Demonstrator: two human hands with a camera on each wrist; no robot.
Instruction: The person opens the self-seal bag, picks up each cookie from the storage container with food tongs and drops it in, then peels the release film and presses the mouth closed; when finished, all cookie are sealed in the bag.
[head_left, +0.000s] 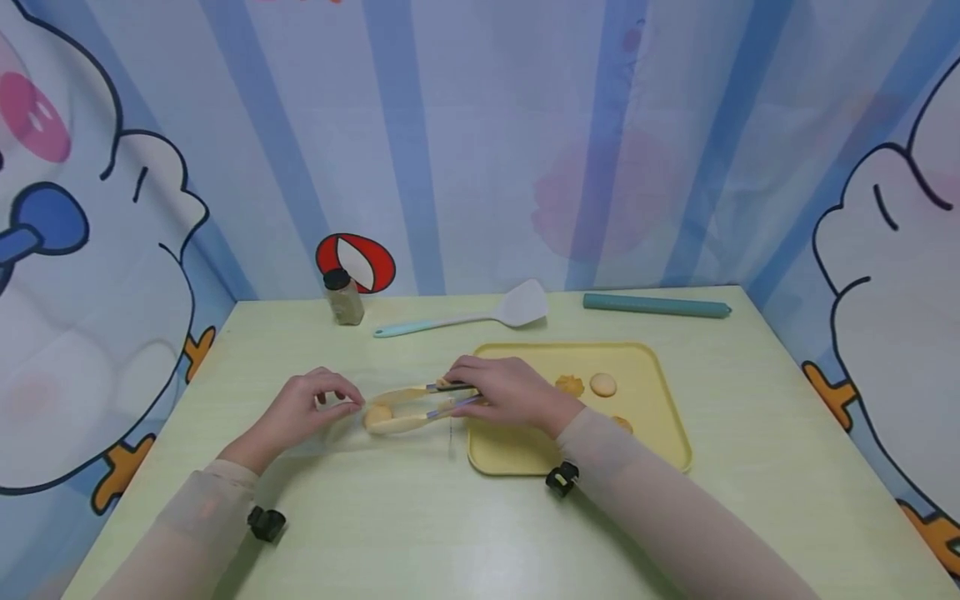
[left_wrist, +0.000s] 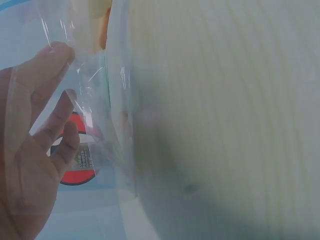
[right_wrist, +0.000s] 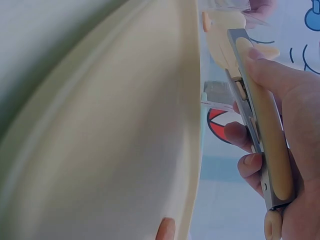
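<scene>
My left hand [head_left: 303, 408] pinches a clear plastic bag [left_wrist: 92, 70] between thumb and index finger, and the film stretches along the fingers in the left wrist view. My right hand [head_left: 510, 387] grips a pair of tongs [head_left: 401, 424] with metal handles and pale tips. Between those tips is a round tan cookie [head_left: 377, 414], close to the left fingertips and overlapping the bag. In the right wrist view the tongs' beige handle [right_wrist: 270, 125] lies along the palm, with the thumb on top.
A yellow tray [head_left: 480, 460] under the right forearm bears a flower-shaped cookie [head_left: 570, 385], a round cookie [head_left: 603, 384] and another partly hidden cookie [head_left: 622, 424]. Along the back stand or lie a cumin powder jar [head_left: 344, 302], a spatula [head_left: 517, 307] and a teal rolling pin [head_left: 656, 306].
</scene>
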